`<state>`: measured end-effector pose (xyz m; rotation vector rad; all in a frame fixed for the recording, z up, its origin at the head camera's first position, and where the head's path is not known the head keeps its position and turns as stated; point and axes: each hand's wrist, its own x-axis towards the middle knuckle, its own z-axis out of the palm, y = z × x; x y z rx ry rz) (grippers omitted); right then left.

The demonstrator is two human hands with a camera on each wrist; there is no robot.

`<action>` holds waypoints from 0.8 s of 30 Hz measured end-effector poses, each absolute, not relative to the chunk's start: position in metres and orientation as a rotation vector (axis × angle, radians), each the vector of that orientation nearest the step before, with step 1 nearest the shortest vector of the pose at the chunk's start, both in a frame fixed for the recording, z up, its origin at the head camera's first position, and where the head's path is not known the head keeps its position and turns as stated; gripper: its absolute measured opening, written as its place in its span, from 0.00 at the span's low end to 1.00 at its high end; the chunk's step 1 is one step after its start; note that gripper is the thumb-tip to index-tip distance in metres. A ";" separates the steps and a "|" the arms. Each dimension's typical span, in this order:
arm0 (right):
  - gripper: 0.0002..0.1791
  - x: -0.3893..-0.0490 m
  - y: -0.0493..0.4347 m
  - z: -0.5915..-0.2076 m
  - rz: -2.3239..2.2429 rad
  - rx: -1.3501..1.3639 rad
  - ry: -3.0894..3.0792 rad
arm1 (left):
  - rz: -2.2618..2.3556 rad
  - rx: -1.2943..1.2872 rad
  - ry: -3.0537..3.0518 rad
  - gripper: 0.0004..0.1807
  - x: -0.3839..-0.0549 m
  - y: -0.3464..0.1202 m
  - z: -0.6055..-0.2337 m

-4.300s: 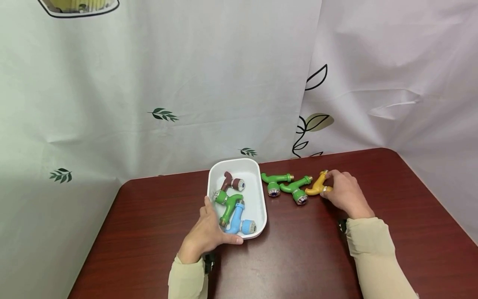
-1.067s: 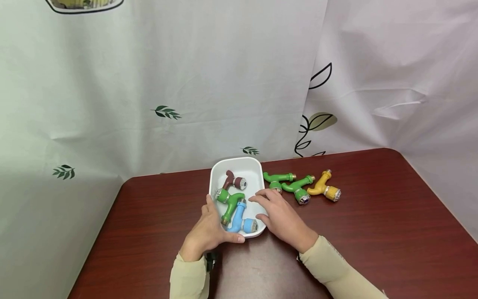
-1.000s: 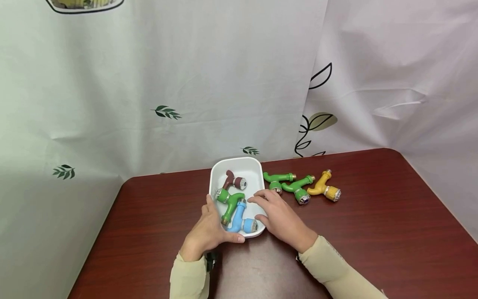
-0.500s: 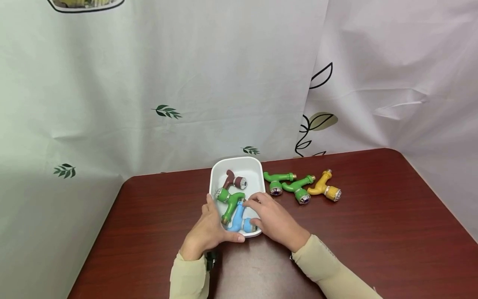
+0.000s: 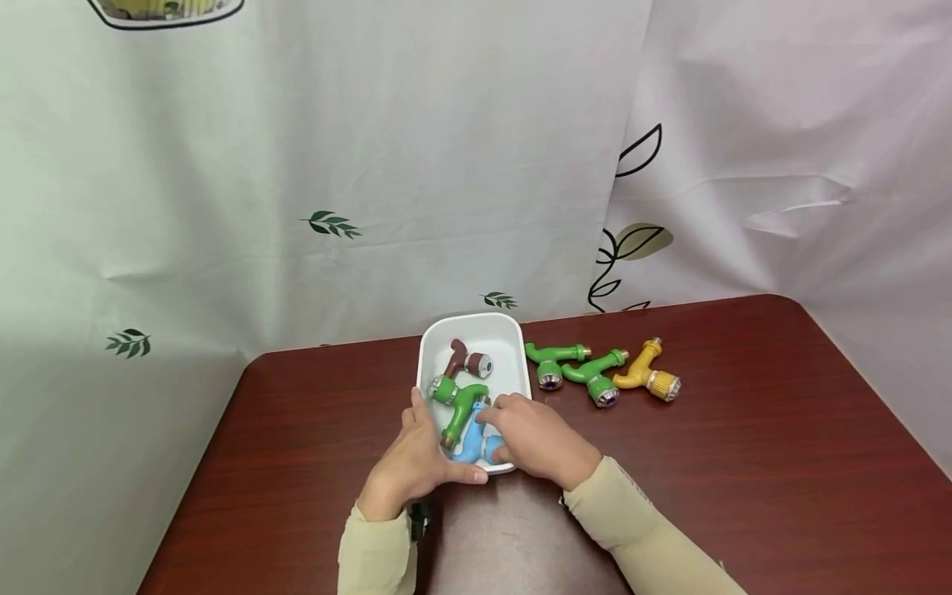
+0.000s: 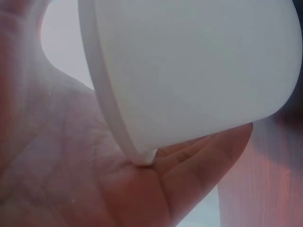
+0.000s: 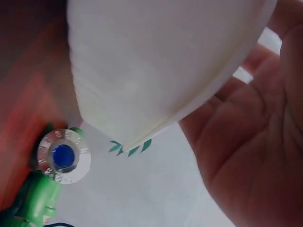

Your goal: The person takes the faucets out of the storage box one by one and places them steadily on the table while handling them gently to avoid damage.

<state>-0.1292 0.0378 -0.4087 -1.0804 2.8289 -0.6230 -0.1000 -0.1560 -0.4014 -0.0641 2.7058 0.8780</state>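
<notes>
In the head view, a white tray (image 5: pixel 507 347) holds a brown tap (image 5: pixel 478 364), a green tap (image 5: pixel 464 405) and a light blue tap (image 5: pixel 470 442). My left hand (image 5: pixel 409 467) grips the tray's near left corner, thumb along the near rim and fingers along the left side. The left wrist view shows its palm and fingers against the tray's outer wall (image 6: pixel 199 71). Reaching over the right rim, my right hand (image 5: pixel 539 438) pinches the blue tap, covering part of its knob. The tray's wall hides those fingertips in the right wrist view.
Right of the tray lie two green taps, one (image 5: pixel 552 355) close to the rim and another (image 5: pixel 595 376) beside it. A yellow tap (image 5: pixel 640 372) is farther right. The dark red table (image 5: pixel 312 463) meets a white patterned curtain (image 5: pixel 446 165) at its back edge.
My right hand left the yellow tap on the table, moved left over the tray, then lowered and took hold of the blue tap. My left hand stayed on the tray.
</notes>
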 end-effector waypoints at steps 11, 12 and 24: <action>0.20 -0.137 0.035 -0.405 -0.477 -1.138 2.740 | 0.892 -0.049 2.705 0.87 -0.099 -0.155 -0.399; 0.19 -0.138 0.034 -0.405 -0.465 -1.141 2.738 | 0.893 -0.051 2.704 0.87 -0.099 -0.155 -0.399; 0.18 -0.142 0.030 -0.410 -0.432 -1.151 2.722 | 0.891 -0.067 2.697 0.87 -0.100 -0.155 -0.400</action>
